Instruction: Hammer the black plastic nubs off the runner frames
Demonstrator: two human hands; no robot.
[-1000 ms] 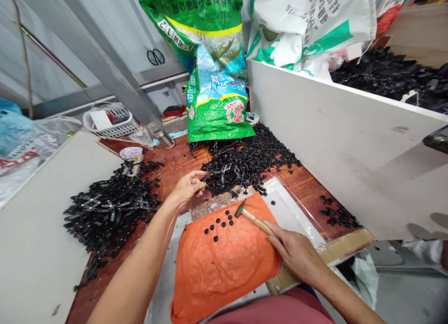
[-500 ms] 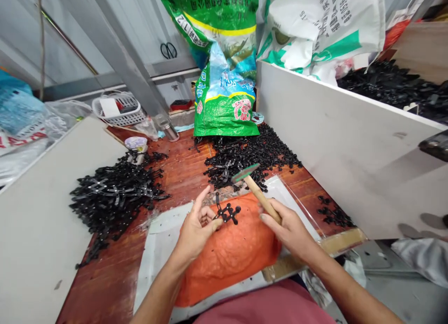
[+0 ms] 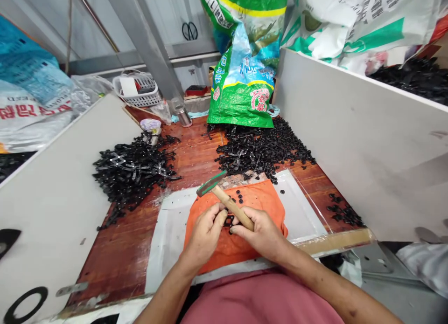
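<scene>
Orange cloth [image 3: 261,200]: right hand [image 3: 263,231] fist-closed on one hammer [image 3: 229,203]; left hand [image 3: 204,234] pinches one black part [image 3: 229,220]; two black heaps [image 3: 262,149] beyond.

Head-worn camera, faces forward-down, close over left hand [image 3: 205,233], right hand [image 3: 263,230], wooden table [image 3: 196,151].

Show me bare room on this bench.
Bare: the red-brown wooden benchtop between the pile of black cross-shaped pieces and the heap of small black parts; the white sheet left of the orange cloth. Crowded: the cloth, where left hand pinches a black part and right hand grips the wooden-handled hammer.
</scene>
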